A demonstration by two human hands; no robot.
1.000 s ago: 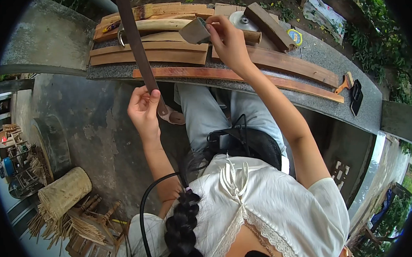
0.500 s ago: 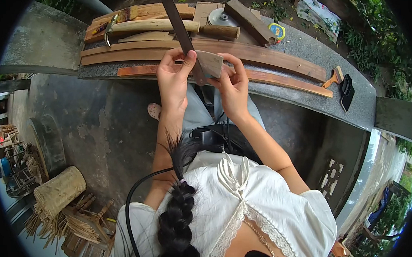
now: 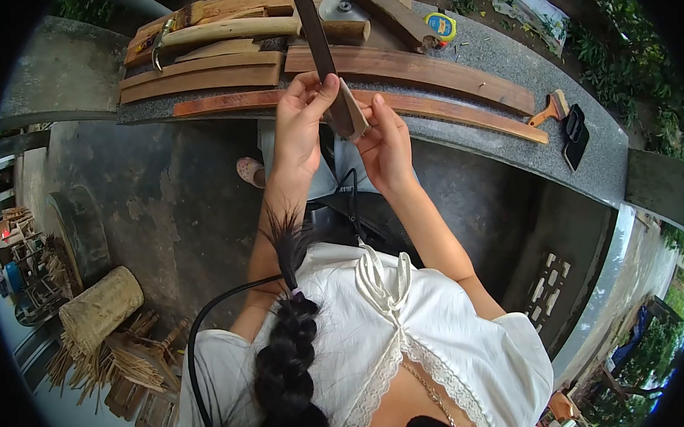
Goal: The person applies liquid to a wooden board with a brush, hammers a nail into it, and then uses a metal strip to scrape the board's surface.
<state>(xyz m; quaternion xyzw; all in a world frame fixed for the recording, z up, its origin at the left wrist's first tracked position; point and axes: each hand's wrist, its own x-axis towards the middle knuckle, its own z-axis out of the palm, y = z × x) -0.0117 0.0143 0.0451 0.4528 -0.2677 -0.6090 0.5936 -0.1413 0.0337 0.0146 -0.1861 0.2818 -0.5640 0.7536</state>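
The strip [image 3: 318,45] is long, flat and dark brown; it slants above the near edge of the stone ledge [image 3: 496,55], its upper end being out of view. The left hand [image 3: 298,123] pinches it near the lower end with thumb and fingers. The right hand [image 3: 387,149], with bent fingers, grips one pale sheet [image 3: 356,108] at the strip's right side. On the ledge I count one hammer [image 3: 232,29], one orange-handled brush [image 3: 539,116] and one tape measure [image 3: 442,26].
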